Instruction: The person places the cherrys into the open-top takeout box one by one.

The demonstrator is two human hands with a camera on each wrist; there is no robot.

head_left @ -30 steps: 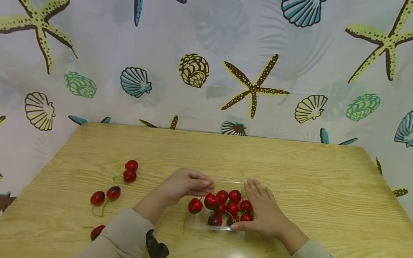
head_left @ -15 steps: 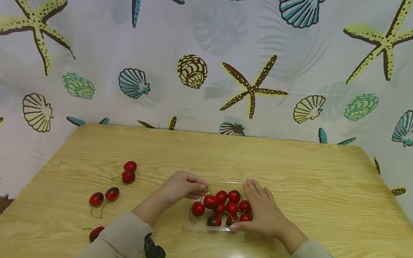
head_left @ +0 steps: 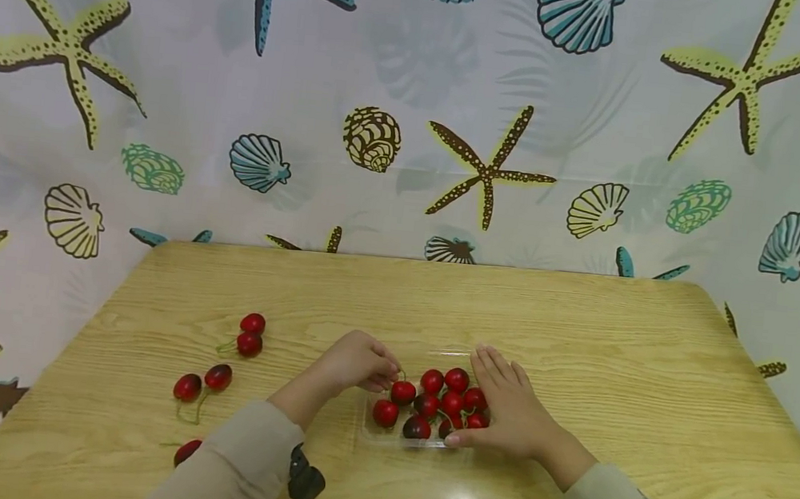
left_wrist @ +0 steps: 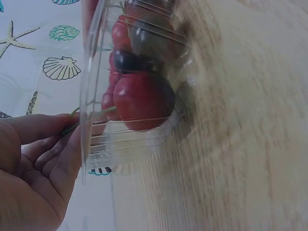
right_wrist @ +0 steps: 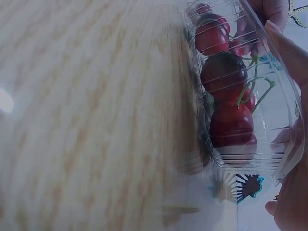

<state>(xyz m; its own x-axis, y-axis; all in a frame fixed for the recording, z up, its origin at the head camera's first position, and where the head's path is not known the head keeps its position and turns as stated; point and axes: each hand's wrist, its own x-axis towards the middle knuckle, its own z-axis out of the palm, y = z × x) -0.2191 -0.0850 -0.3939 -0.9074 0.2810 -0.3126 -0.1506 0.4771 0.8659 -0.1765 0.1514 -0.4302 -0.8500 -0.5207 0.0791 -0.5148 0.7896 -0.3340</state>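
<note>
A clear plastic container [head_left: 389,441] holding several dark red cherries [head_left: 453,403] stands on the table. My left hand [head_left: 358,363] is at its left end, thumb and fingertips pinching the green stems of a pair of cherries [head_left: 386,414] that hang inside the container at that end. In the left wrist view, the pinched stem [left_wrist: 72,126] shows just outside the clear wall. My right hand [head_left: 516,409] rests along the container's right end, fingers stretched over the far rim and thumb at the near rim. Through the wall in the right wrist view, cherries [right_wrist: 224,74] and green stems show.
Left of the container lie two cherry pairs [head_left: 250,333] [head_left: 202,381] and another cherry [head_left: 188,452], partly hidden by the left sleeve. Behind the wooden table [head_left: 615,342] hangs a cloth [head_left: 404,57] printed with shells and starfish.
My left hand has lowered the pair of cherries into the left end of the container, the left one moving slightly right and nearer. My right hand has stayed on the container.
</note>
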